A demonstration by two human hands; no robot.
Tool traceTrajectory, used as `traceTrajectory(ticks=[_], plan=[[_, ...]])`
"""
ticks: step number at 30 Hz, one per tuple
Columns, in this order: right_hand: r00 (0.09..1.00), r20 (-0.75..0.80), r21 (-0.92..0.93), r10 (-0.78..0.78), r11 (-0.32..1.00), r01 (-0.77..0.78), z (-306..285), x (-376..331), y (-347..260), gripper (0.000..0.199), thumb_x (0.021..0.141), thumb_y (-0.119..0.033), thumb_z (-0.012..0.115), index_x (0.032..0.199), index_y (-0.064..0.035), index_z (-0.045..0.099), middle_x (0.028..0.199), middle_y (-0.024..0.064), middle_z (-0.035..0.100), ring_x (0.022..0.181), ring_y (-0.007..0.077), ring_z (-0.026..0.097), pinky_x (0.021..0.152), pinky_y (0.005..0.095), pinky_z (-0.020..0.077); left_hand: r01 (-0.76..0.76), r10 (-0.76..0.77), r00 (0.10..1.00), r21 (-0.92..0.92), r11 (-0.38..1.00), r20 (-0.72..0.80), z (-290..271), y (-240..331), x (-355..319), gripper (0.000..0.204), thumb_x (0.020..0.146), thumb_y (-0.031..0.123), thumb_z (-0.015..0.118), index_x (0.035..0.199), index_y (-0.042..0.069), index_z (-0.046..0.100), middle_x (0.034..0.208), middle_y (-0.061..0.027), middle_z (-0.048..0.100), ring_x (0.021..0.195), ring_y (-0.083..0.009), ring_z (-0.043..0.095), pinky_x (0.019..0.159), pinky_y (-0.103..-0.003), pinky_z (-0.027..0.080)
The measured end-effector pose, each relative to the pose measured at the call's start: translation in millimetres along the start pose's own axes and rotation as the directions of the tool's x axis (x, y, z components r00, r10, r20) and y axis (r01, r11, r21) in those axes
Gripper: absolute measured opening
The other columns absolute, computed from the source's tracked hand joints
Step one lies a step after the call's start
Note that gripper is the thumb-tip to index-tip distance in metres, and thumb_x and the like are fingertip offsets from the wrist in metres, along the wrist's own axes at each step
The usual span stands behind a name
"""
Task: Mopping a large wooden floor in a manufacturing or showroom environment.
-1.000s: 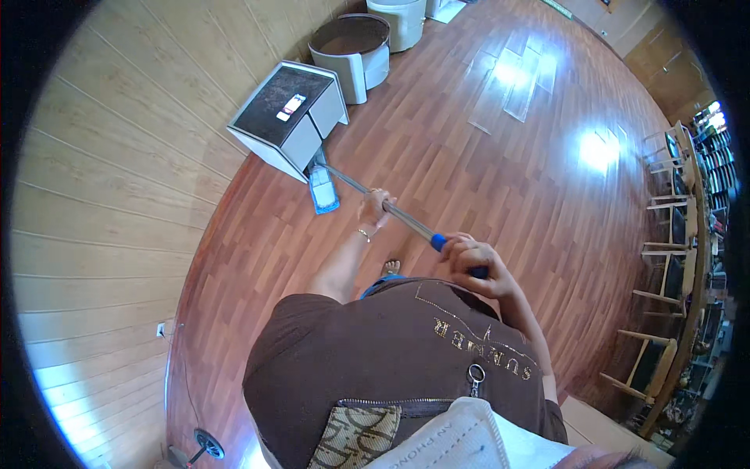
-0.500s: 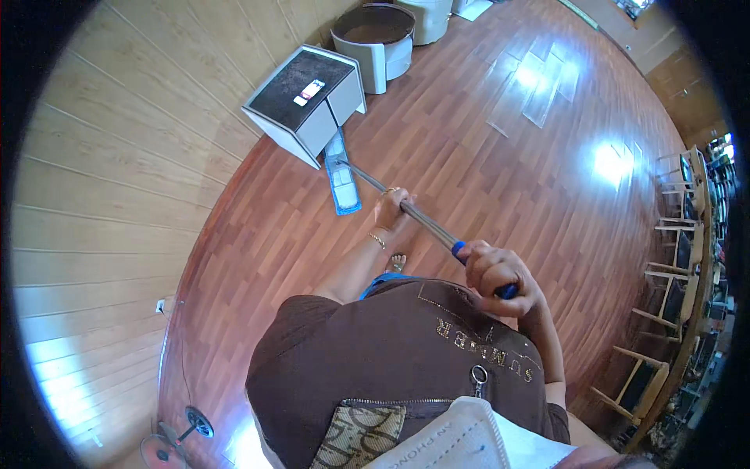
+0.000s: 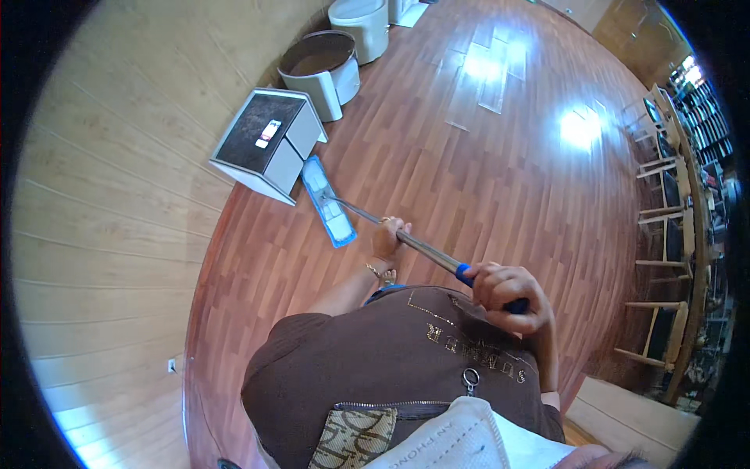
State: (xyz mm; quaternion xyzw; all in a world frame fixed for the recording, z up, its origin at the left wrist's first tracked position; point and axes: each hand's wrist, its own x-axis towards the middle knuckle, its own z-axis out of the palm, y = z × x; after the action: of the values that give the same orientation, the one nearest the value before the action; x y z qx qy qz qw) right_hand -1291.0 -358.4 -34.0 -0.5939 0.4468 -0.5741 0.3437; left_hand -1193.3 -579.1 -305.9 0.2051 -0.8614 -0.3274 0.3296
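A flat mop (image 3: 341,225) with a blue-edged, pale rectangular head lies on the wood-look floor, beside a small cabinet (image 3: 289,164) with a dark top. Its metal pole slants up toward me. My left hand (image 3: 388,241) is wrapped round the middle of the pole, a bracelet on the wrist. Higher up, my right hand (image 3: 512,297) grips the blue and dark handle end, close to my brown shirt. The far end of the mop head is next to the cabinet's front legs.
A phone-like object (image 3: 268,134) lies on the cabinet top. Beyond stand a round dark-topped tub seat (image 3: 319,62) and a white rounded seat (image 3: 361,27) along the panelled wall (image 3: 117,195). Several wooden chairs (image 3: 664,262) line a long counter on the right. A pale box-like surface (image 3: 633,414) is at lower right.
The mop head has come out from by the cabinet's underside, so its whole length shows. The view has shifted; both hands keep hold of the pole.
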Motion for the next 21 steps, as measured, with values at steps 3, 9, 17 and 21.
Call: traceTrajectory(ticks=[3,9,17,21], plan=[[0.999,0.023,-0.067,-0.045,0.997,0.046,-7.2,0.0,-31.6,0.015,0.065,-0.007,0.066,0.06,-0.0044,0.052,0.066,0.0101,0.057,0.07,0.031,0.06,0.083,0.0467,0.0451,-0.027,0.026,0.999,0.035,0.999,0.044,0.6,34.9,3.9,0.029,0.081,0.02,0.065,0.062,0.005,0.049,0.06,-0.017,0.05,0.06,-0.037,0.052,0.057,-0.045,0.039],[0.995,0.102,-0.333,-0.008,0.942,0.042,14.4,8.5,-63.3,0.019,0.067,-0.006,0.065,0.06,-0.0056,0.047,0.065,0.009,0.053,0.069,0.032,0.058,0.076,0.0416,0.0477,-0.122,0.147,0.974,-0.145,0.982,0.171,17.4,48.5,20.4,0.029,0.083,0.019,0.062,0.06,0.005,0.049,0.063,-0.0158,0.051,0.064,-0.0362,0.053,0.061,-0.047,0.04],[0.98,0.153,-0.501,-0.125,0.845,0.186,38.5,17.6,-56.7,0.021,0.072,-0.013,0.069,0.063,-0.0086,0.049,0.062,0.0068,0.05,0.062,0.0293,0.056,0.058,0.0406,0.0446,-0.233,0.373,0.851,-0.37,0.899,0.37,65.0,51.9,40.6,0.025,0.078,0.016,0.069,0.064,0.002,0.053,0.06,-0.016,0.05,0.058,-0.032,0.051,0.055,-0.043,0.039],[0.936,0.249,-0.359,-0.248,0.874,0.327,41.9,27.5,-53.2,0.023,0.07,-0.018,0.071,0.069,-0.0073,0.05,0.063,0.0075,0.052,0.062,0.0291,0.055,0.057,0.0421,0.043,-0.115,0.402,0.776,-0.517,0.848,0.487,64.3,83.3,33.7,0.026,0.077,0.016,0.073,0.065,0.002,0.055,0.059,-0.0132,0.049,0.057,-0.027,0.05,0.055,-0.039,0.04]])
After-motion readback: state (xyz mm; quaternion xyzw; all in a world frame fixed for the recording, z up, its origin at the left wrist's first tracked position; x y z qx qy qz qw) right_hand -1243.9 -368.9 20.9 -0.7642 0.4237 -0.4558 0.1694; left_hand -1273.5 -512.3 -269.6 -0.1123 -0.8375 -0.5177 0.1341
